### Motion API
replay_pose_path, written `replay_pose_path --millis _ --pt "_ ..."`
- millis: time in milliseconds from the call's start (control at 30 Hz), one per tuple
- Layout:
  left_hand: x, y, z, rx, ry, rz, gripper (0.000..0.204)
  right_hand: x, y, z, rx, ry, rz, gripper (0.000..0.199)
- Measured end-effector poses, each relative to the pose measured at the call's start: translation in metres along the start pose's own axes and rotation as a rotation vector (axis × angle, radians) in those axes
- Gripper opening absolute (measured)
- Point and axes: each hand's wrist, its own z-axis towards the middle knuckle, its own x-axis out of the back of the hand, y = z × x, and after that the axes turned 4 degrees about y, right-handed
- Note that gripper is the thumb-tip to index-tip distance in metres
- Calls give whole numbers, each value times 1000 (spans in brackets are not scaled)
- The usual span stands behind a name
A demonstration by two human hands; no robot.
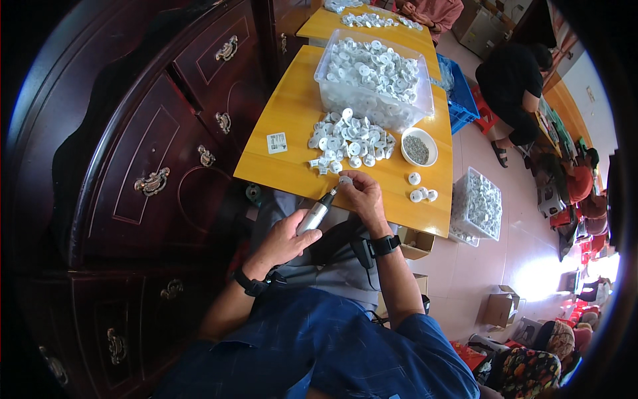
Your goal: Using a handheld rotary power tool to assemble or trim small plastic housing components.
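Observation:
My left hand (282,243) is wrapped round a silver, pen-shaped electric screwdriver (314,218) with a black nose. The tool's tip reaches up to a small white round plastic part (345,180), pinched in the fingers of my right hand (365,198) over the table's near edge. Whether tip and part touch is too small to tell. Just beyond my hands lies a loose pile of similar white parts (352,141). A white bowl (434,145) of tiny grey metal pieces (416,150) stands to its right. Several white round pieces (423,194) sit apart nearer me.
A large translucent bin (375,110) full of white parts stands on the yellow table (282,110), near a square white label (276,143). Dark wooden drawers (153,179) rise at left. On the floor at right are another filled bin (458,206) and a blue crate (463,110). Other people work nearby.

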Motion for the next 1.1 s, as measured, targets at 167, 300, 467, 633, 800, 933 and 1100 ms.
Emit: replay_pose_path --millis 167,300,467,633,800,933,1100 --pt "0 0 -1 5 5 5 46 -1 2 -1 49 23 -47 21" --pt "1 3 -3 16 -5 13 45 -2 4 -1 167 42 -108 20" --pt "2 2 -4 34 -12 -8 44 -1 -1 -3 223 34 -154 23" --pt "4 1 -1 68 -36 -46 42 -3 2 -2 244 49 -150 25" --pt "5 0 3 132 -37 -56 41 -7 -2 -5 335 59 -204 23" --pt "3 1 3 83 -28 -19 41 -8 6 -3 197 104 -165 21" --pt "10 -2 0 51 -63 -57 44 5 6 0 184 104 -112 19"
